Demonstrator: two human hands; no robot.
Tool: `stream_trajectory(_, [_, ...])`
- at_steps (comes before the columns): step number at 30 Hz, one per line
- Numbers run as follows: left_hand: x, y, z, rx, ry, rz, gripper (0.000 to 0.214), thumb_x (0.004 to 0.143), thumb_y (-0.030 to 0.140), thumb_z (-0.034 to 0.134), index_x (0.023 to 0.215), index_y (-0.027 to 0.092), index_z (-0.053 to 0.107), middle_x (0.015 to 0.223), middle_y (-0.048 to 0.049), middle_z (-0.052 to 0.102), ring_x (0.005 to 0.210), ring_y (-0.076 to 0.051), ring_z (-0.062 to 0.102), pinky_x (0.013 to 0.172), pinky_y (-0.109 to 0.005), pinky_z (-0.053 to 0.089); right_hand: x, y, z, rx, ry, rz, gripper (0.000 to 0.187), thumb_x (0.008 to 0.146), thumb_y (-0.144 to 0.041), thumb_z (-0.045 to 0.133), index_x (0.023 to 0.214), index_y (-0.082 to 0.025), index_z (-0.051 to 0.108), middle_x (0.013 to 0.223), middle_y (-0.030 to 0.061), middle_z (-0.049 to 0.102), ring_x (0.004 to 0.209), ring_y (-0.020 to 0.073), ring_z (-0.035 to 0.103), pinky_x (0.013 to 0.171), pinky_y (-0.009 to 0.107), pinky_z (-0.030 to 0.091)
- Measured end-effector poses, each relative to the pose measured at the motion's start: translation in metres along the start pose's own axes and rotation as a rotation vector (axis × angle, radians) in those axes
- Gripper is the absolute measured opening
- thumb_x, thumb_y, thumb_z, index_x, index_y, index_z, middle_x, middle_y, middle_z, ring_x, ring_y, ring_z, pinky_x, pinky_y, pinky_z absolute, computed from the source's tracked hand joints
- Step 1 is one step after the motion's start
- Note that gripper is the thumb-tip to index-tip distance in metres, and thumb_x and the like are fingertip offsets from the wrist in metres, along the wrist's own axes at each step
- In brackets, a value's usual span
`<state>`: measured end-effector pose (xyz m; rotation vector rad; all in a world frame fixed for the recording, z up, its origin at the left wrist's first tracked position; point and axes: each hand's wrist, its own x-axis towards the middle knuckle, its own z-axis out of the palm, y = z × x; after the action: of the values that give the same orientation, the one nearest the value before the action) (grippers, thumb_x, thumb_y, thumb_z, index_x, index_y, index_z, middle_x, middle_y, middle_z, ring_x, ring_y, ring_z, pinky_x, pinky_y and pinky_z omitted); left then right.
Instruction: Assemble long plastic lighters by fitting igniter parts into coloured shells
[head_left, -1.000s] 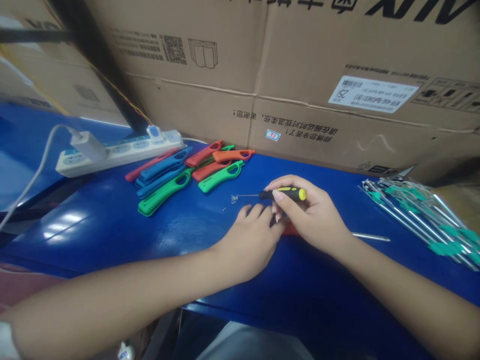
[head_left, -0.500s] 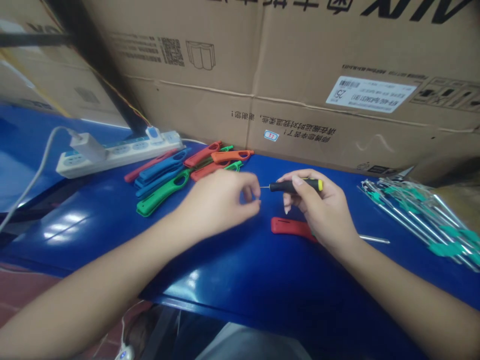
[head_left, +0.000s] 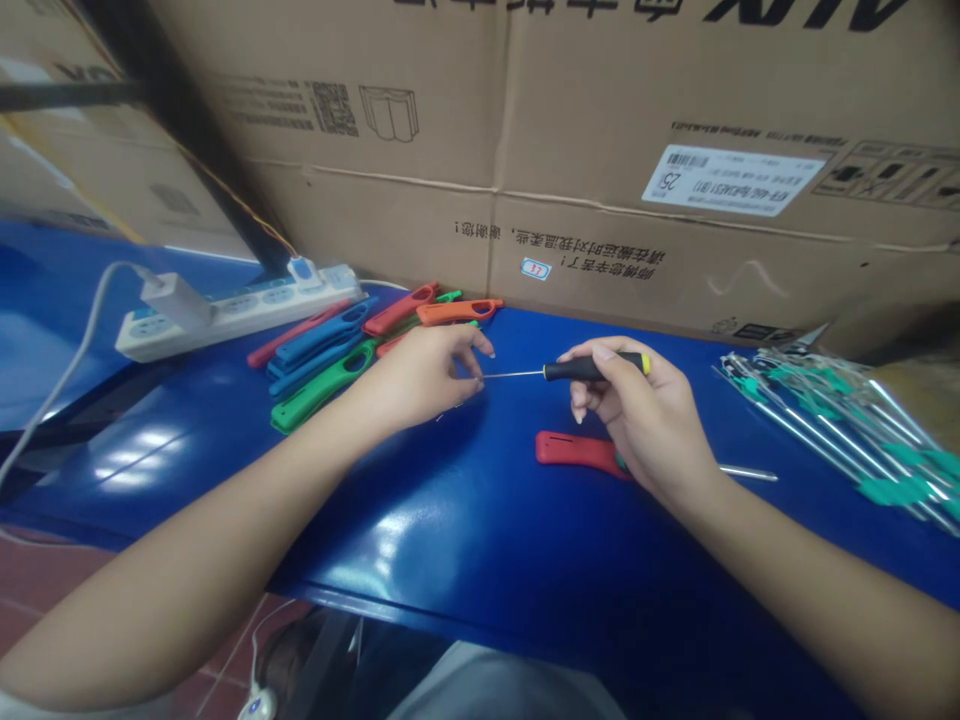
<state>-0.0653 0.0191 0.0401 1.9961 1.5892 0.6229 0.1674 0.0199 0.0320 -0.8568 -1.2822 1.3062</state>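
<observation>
My right hand [head_left: 645, 415] grips a small screwdriver [head_left: 592, 369] with a black and yellow handle, held level above the blue table [head_left: 465, 520] with its thin shaft pointing left. My left hand [head_left: 427, 375] is pinched at the tip of that shaft, and whatever its fingertips hold is too small to see. A red plastic handle piece [head_left: 574, 452] lies flat on the table just under my right hand, partly hidden by it.
Several red, orange, blue and green plastic handles [head_left: 352, 345] lie at the back left. A white power strip [head_left: 240, 308] with a plugged charger sits beyond them. Metal rods with green parts [head_left: 847, 430] are piled at right. Large cardboard boxes [head_left: 600, 150] wall off the back.
My left hand rose off the table and went to the screwdriver tip, uncovering the red piece. My right hand lifted the screwdriver and drew it a little to the right.
</observation>
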Motion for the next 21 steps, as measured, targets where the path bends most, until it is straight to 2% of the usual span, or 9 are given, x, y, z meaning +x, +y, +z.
stream_trajectory(5, [0.0009,-0.0035,-0.0003,0.085,0.022,0.009,0.036,0.080,0.016,0.069,0.116,0.020,0.068,0.093,-0.0017,0.079,0.075,-0.018,0.070,0.063,-0.027,0.051,0.0010,0.0002,-0.0010,0.009,0.000,-0.006,0.014,0.092,-0.033,0.068,0.085,-0.021,0.070,0.094,0.0024,0.071,0.060,0.0103,0.059,0.056,0.027,0.054])
stream_trajectory(11, [0.0017,-0.0082,-0.0018,0.160,0.015,0.001,0.037,0.078,0.016,0.067,0.114,0.022,0.070,0.092,-0.0005,0.079,0.078,-0.019,0.072,0.061,-0.026,0.048,0.0004,0.0009,-0.0006,0.014,0.009,0.001,0.014,0.092,-0.032,0.069,0.084,-0.020,0.070,0.093,0.0028,0.071,0.059,0.0102,0.059,0.054,0.027,0.053])
stream_trajectory(17, [0.0021,-0.0093,-0.0047,0.226,0.004,-0.016,0.037,0.076,0.012,0.065,0.111,0.022,0.071,0.090,0.0001,0.080,0.083,-0.021,0.073,0.068,-0.027,0.050,0.0001,-0.0011,-0.0006,-0.021,0.008,-0.003,0.015,0.091,-0.033,0.067,0.084,-0.021,0.068,0.091,0.0022,0.070,0.059,0.0102,0.058,0.055,0.027,0.054])
stream_trajectory(21, [0.0023,-0.0081,-0.0046,0.255,-0.021,-0.030,0.037,0.074,0.011,0.066,0.108,0.022,0.072,0.089,0.0008,0.080,0.080,-0.020,0.072,0.064,-0.026,0.049,0.0001,-0.0023,-0.0007,-0.022,0.018,0.003,0.014,0.091,-0.032,0.067,0.083,-0.021,0.069,0.092,0.0023,0.071,0.059,0.0101,0.058,0.055,0.027,0.053])
